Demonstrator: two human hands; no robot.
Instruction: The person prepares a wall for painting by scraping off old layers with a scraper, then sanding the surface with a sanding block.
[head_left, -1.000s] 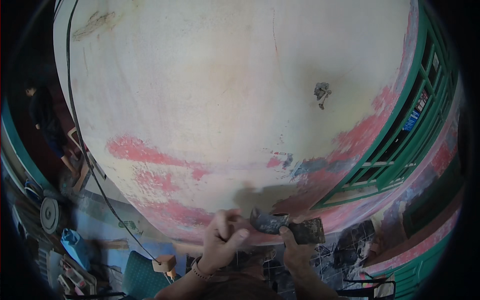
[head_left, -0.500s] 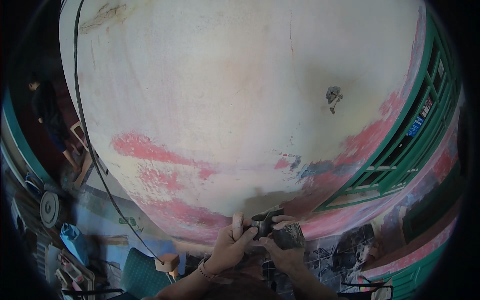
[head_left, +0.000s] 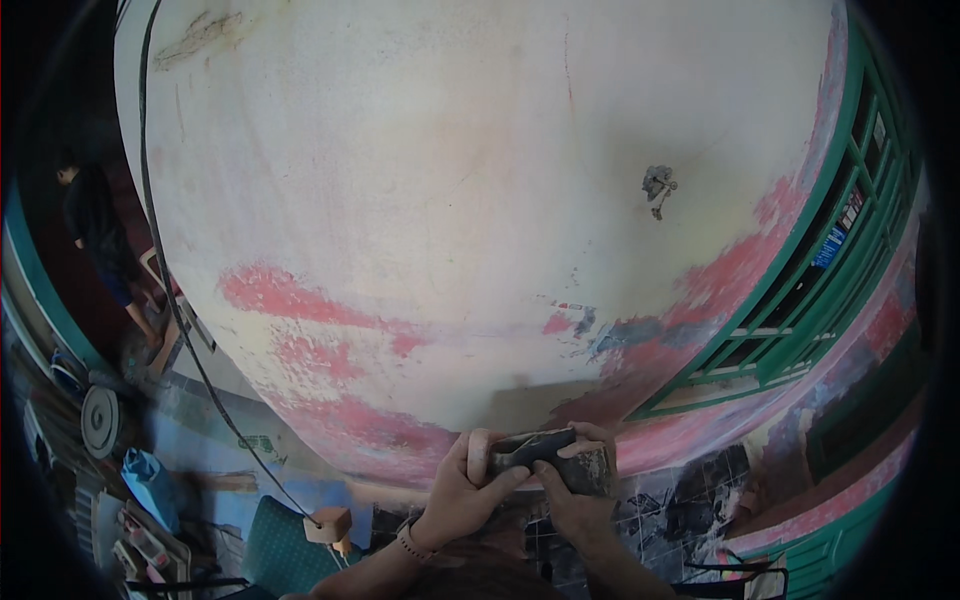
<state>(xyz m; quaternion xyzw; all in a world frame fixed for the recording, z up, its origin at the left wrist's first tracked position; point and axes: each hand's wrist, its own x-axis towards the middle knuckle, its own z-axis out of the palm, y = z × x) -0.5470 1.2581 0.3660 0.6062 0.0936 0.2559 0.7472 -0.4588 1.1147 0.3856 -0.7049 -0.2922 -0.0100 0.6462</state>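
There are two grips (head_left: 460, 505) (head_left: 580, 510), one bystander (head_left: 95, 225), one teal backrest (head_left: 275, 535), one blue bag (head_left: 150, 488).

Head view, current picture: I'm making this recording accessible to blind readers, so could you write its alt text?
The left hand and right hand hold a dark, bent sheet before a pale wall with pink-red patches. A green window is at right; a person stands at far left.

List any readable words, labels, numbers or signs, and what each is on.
None reads clearly.
Blue label in the green window: pale marks, too small to read.
Red-and-white item above it: too small.
Green marking on the bluish surface at lower left: too blurred.
Dark material in the left hand and right hand: no lettering shows.
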